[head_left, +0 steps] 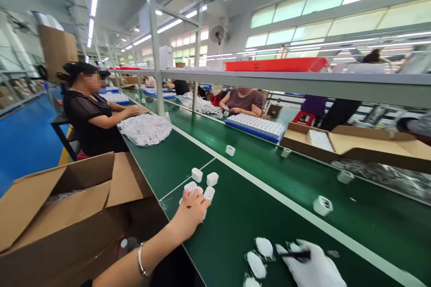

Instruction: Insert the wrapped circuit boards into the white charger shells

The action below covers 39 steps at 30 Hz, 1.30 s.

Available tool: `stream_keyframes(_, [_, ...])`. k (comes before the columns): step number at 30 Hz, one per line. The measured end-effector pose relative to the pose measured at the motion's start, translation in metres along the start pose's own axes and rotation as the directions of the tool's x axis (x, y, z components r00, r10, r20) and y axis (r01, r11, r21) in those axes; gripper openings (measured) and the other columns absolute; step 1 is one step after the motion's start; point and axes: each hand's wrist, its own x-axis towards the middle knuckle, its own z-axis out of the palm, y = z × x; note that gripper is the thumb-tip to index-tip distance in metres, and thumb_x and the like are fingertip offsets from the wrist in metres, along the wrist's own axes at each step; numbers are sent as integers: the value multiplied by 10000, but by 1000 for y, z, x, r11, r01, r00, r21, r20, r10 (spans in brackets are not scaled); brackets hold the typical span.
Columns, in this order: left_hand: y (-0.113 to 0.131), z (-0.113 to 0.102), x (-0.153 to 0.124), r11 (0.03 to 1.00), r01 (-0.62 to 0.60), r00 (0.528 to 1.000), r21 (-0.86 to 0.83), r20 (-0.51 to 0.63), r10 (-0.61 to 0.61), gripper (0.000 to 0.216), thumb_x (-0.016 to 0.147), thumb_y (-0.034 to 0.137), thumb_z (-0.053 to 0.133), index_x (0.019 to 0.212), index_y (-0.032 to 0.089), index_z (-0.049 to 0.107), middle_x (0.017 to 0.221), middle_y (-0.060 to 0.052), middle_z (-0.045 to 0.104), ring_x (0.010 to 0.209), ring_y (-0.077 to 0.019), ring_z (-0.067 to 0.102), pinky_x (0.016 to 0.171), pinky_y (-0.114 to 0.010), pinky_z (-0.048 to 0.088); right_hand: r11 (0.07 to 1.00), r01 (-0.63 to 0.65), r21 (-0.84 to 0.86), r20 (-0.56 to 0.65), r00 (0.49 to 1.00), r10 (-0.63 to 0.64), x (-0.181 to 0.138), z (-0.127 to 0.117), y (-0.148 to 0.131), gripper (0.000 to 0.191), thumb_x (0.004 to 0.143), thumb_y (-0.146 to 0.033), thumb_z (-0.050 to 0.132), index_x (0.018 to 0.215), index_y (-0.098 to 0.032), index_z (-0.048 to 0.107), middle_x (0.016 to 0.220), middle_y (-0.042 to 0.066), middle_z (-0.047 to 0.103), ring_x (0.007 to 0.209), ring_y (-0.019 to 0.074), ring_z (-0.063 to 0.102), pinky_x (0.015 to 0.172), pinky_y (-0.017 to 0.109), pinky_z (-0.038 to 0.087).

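Observation:
My left hand, bare with a bracelet on the wrist, reaches out over the green belt. Its fingers are curled onto a small cluster of white plug adapters. Two more adapters stand just beyond the fingertips. At the bottom edge my right hand, in a white glove, is closed on a thin black stick. Left of the glove, several small clear bags with white pieces lie flat on the belt.
An open cardboard box stands at my left. A seated person in black works by a pile of white bagged parts. Across the belt are a blue tray of adapters, a flat carton, loose adapters and other workers.

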Motion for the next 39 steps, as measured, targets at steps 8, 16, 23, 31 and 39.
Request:
stream_keyframes(8, [29,-3,4,973,-205,977,-107,-73,198,299,858,32,431,977,230,621,890,-30,661,879,-228,520,779,-392,302,993,-60,-97,-176,983,42,-18,-8,-9,241,722,-338,588,916,-195,574,835,83,621,821,233,625,710,320,468])
stream_keyframes(16, [109,9,93,896,-292,955,-333,-49,293,327,785,62,548,1053,231,627,854,-23,663,880,-216,545,878,-395,339,998,-35,-53,-55,998,32,-21,-23,-2,146,669,-217,645,791,-216,566,790,12,601,743,172,603,653,267,432])
stream_keyframes(23, [116,47,115,806,-238,966,-542,-42,257,707,672,226,751,1313,254,454,1157,-48,576,1098,-255,506,949,-412,398,998,65,24,8,998,-65,-20,-33,3,117,664,-145,577,649,-217,486,739,-8,601,688,149,594,625,259,439])
stream_keyframes(31, [111,79,124,587,-77,977,-806,57,206,539,645,225,776,1150,185,592,1028,-75,644,1006,-258,582,937,-437,451,987,110,116,-6,994,-110,-13,-31,20,167,607,-195,598,660,-225,443,724,-10,592,657,151,564,638,287,461])
stream_keyframes(39, [110,63,116,472,-270,919,-839,-78,387,520,661,125,691,1165,224,609,1124,-49,598,1042,-214,579,948,-342,470,750,207,628,-192,975,-108,-29,-24,4,223,687,-264,621,762,-240,413,900,38,621,591,105,555,576,267,513])
